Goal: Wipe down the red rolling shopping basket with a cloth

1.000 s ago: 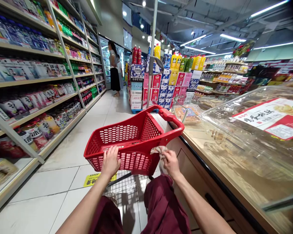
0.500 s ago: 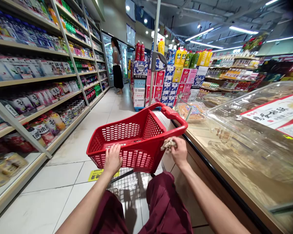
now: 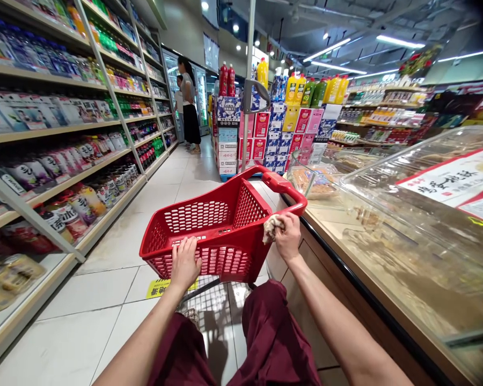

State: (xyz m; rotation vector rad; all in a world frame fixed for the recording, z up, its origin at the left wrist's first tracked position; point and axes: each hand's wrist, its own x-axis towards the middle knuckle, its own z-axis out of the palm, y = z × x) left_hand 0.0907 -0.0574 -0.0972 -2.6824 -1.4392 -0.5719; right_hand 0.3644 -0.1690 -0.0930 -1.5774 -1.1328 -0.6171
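Note:
In the middle of the head view stands a red plastic shopping cart [image 3: 238, 262], its basket walls full of holes and its looped handle towards the right. My left hand [image 3: 185, 264] grips the near rim, fingers bent over the edge and thumb outside. A crumpled pale cloth [image 3: 271, 229] is bunched in my right hand [image 3: 288, 237], whose fingers are closed around it. That cloth is against the cart's near right corner, just below the handle. Inside the basket I see no goods, though the near wall hides part of the bottom.
Drink shelves [image 3: 56, 128] line the left side. To the right is a display counter [image 3: 317, 228] with clear lids. Stacked drink cartons [image 3: 261, 136] and a metal pole [image 3: 249, 59] stand ahead. Two people [image 3: 190, 107] are further back. A yellow floor sticker [image 3: 158, 288] lies below the cart.
My right hand and the cloth have moved slightly left and up along the cart's corner. My left hand keeps its place on the rim. A second person has come into view at the back.

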